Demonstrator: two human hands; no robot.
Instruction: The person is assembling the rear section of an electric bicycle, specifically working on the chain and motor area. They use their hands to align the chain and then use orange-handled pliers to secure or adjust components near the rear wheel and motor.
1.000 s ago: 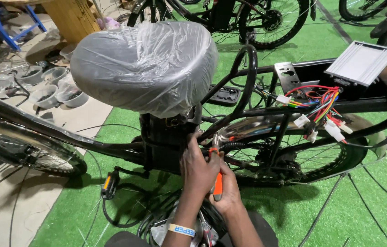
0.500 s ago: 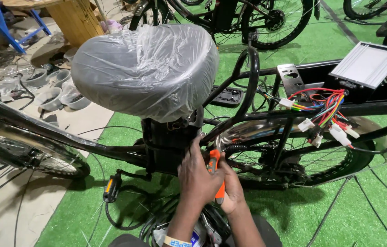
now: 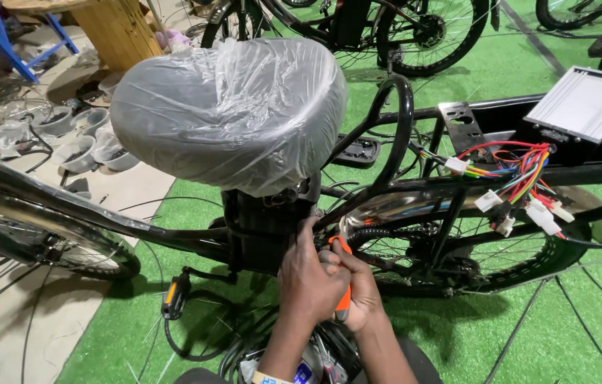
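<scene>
My right hand [image 3: 361,291] held an orange-handled tool [image 3: 344,302]; the bicycle frame [image 3: 66,206] was black, its saddle [image 3: 230,114] wrapped in clear plastic.

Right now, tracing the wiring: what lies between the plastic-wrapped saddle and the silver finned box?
In the head view, a black curved frame tube and a bundle of coloured wires.

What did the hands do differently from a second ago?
Hardly anything moved. Both the left hand and right hand stay pressed together under the wrapped saddle, still gripping the orange-handled tool. The bicycle frame and the coloured wires stayed put.
</scene>
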